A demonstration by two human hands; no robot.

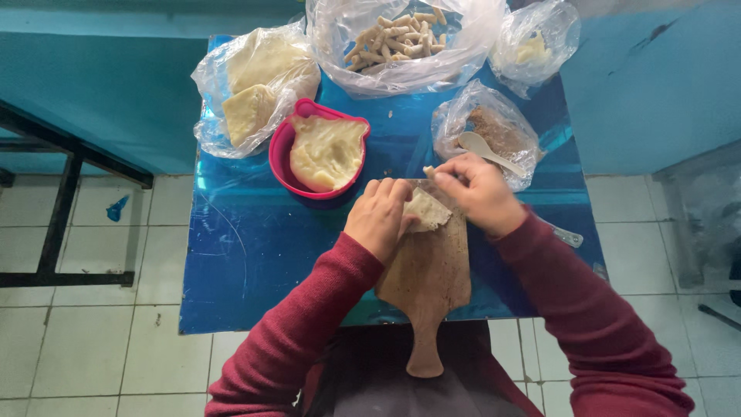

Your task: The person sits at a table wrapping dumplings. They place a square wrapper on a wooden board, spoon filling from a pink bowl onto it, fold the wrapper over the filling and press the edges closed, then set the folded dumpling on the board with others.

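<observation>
Rolling a thin pale sheet of dough [427, 210] on a brown wooden paddle-shaped board [428, 278], the person works near the middle of the blue foil-covered bench [247, 255], the board's handle jutting over the near edge. The left hand [380, 217] lies with fingers together, pressing the sheet's left side flat against the board. The right hand [477, 188] is pinched shut on the sheet's far right edge, folding it inward.

To do this well, I judge the left hand should keep the sheet pinned while the right rolls evenly, so the wrapper stays tight and does not tear.

Just beyond the board, a round pink plastic bowl [282, 150] holds a lump of soft yellowish dough. At the far left corner sits a clear plastic bag of pale dough slabs [258, 81]; along the far edge, a clear bag of finished small rolls [401, 38]. Touching the right hand's far side, a clear bag of brown filling [494, 127] holds a pale spoon [482, 147].
</observation>
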